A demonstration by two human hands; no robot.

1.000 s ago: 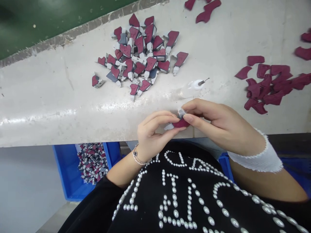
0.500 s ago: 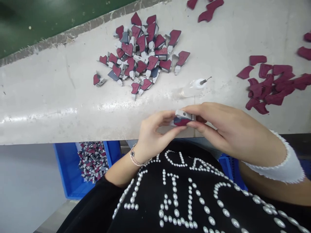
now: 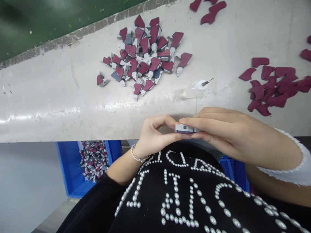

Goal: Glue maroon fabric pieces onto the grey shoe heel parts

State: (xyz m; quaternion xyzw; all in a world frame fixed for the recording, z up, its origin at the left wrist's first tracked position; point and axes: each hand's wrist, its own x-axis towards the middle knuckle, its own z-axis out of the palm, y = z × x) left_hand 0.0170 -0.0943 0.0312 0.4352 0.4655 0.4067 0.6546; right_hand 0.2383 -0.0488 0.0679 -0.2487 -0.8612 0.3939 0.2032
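Observation:
Between my two hands is a small grey and dark-blue plastic piece (image 3: 185, 128), turned edge-on, with a round hole in its side. My left hand (image 3: 159, 132) pinches its left end between thumb and fingers. On its right end my right hand (image 3: 216, 131) closes, fingers above and thumb below. Just beyond lies a clear squeeze bottle (image 3: 194, 89) with a thin dark needle tip. A heap of similar grey pieces with maroon faces (image 3: 143, 60) covers the table further off. Loose flat maroon pieces (image 3: 274, 85) lie to the right.
The pale table (image 3: 48, 97) ends just in front of my body. Below its edge, a blue bin (image 3: 70, 174) holds many small grey and maroon pieces. Another blue container (image 3: 234, 173) is partly hidden beside my right arm. More maroon pieces (image 3: 213, 12) lie at the far edge.
The held piece has been tilted, so its maroon face no longer shows and its grey side faces me. My right hand has flattened over its end and both hands sit slightly lower.

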